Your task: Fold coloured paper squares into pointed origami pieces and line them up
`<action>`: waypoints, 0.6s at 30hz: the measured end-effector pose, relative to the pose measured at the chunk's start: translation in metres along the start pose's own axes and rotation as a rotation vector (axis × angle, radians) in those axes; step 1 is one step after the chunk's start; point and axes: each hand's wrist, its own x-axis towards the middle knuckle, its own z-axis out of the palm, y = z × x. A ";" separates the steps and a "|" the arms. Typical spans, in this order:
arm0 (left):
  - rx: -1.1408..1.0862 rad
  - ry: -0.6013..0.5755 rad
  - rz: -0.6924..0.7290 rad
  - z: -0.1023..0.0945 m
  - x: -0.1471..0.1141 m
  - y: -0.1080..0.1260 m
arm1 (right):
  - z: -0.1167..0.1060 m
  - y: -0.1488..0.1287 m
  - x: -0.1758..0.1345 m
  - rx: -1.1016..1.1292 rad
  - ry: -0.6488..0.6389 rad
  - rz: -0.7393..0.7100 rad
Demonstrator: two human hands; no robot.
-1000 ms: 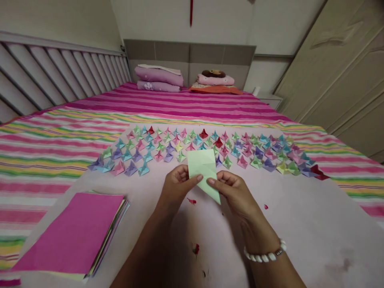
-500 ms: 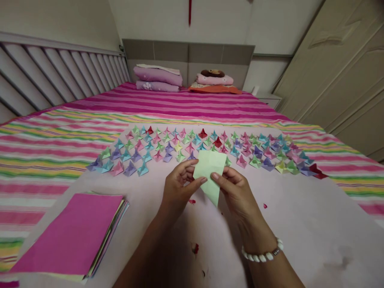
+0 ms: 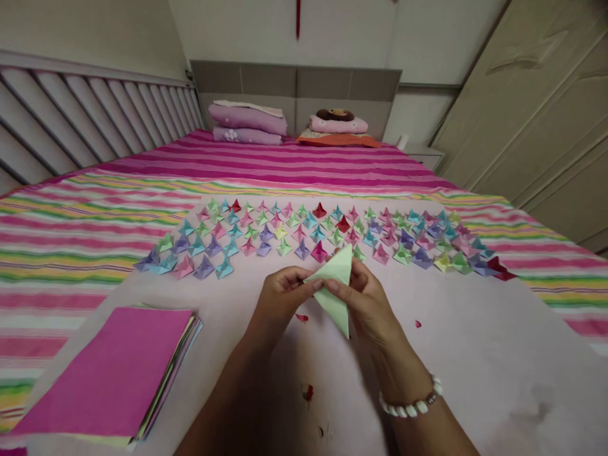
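A pale green sheet of origami paper is folded into a triangle and held up between both hands. My left hand pinches its left corner between thumb and fingers. On the right side, my right hand grips it with the thumb in front and the fingers behind, partly hidden by the paper. A white beaded bracelet circles my right wrist. Beyond the hands stand rows of small folded paper boats in several colours.
A stack of coloured paper with a magenta sheet on top lies at the left on the pale board. Red paper scraps are scattered near me. Folded bedding sits by the headboard.
The green paper has gone from a wider shape with a flat top to a pointed triangle. Both hands have drawn closer together on it, uncovering a magenta boat behind.
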 end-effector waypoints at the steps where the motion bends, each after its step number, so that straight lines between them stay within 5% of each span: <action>1: 0.011 -0.022 -0.023 0.000 0.000 0.000 | 0.001 0.001 -0.001 0.017 0.007 0.048; 4: 0.094 -0.043 -0.072 0.000 -0.001 0.001 | 0.000 0.003 -0.003 0.011 0.068 0.108; 8: 0.211 -0.012 -0.092 -0.001 -0.001 0.000 | -0.003 0.003 -0.002 -0.040 0.133 0.008; 15: 0.297 -0.166 -0.118 -0.002 -0.001 -0.002 | -0.006 -0.002 -0.001 -0.024 0.288 -0.113; 18: 0.290 -0.093 -0.089 0.001 -0.001 -0.001 | -0.007 -0.004 0.000 0.023 0.220 -0.114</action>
